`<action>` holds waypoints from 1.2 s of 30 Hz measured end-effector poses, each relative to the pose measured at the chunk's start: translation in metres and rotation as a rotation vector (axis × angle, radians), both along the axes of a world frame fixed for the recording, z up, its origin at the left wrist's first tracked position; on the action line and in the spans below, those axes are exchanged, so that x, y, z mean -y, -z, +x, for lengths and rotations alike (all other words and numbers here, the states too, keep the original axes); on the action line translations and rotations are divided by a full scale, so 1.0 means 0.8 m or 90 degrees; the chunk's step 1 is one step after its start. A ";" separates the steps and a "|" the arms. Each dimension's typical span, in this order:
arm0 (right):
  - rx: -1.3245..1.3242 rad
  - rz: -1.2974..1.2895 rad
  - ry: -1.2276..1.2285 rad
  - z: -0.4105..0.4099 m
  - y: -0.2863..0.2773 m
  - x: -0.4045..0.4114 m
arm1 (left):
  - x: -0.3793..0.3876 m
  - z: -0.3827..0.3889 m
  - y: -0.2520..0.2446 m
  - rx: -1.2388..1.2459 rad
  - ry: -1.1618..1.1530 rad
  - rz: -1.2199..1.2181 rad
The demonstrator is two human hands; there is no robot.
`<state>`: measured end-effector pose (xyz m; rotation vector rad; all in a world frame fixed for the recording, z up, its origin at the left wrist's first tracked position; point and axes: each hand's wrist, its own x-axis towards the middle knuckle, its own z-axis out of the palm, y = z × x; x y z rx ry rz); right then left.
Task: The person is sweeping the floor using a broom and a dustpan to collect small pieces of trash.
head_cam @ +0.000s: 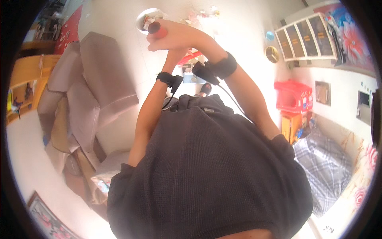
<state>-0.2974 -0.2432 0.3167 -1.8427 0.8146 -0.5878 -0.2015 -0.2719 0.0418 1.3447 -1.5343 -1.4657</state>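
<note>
My right hand is closed around a red handle. The handle's dark, round end points up toward me, and its lower part is hidden. Just under it is my left hand, mostly covered by the right one, so its fingers cannot be made out. Beyond my left wrist shows a red bar-like piece; whether it joins the handle I cannot tell. On the floor near my feet lies a flat blue thing with a pale toothed edge.
A white bin holding rubbish stands ahead, with scattered litter beside it. Grey-brown sofa cushions are piled at left. At right are a white drawer cabinet, a gold-coloured bin, a red plastic stool and a plaid cover.
</note>
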 end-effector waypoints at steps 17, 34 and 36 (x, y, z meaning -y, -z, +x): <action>0.024 -0.047 -0.297 0.366 -0.008 -0.148 | -0.241 0.318 -0.001 -0.087 -0.258 0.097; 0.028 0.114 -0.717 0.562 0.012 -0.136 | -0.273 0.494 -0.008 -0.117 -0.485 0.094; -0.004 0.122 -0.756 0.580 0.016 -0.123 | -0.273 0.503 -0.013 -0.107 -0.505 0.103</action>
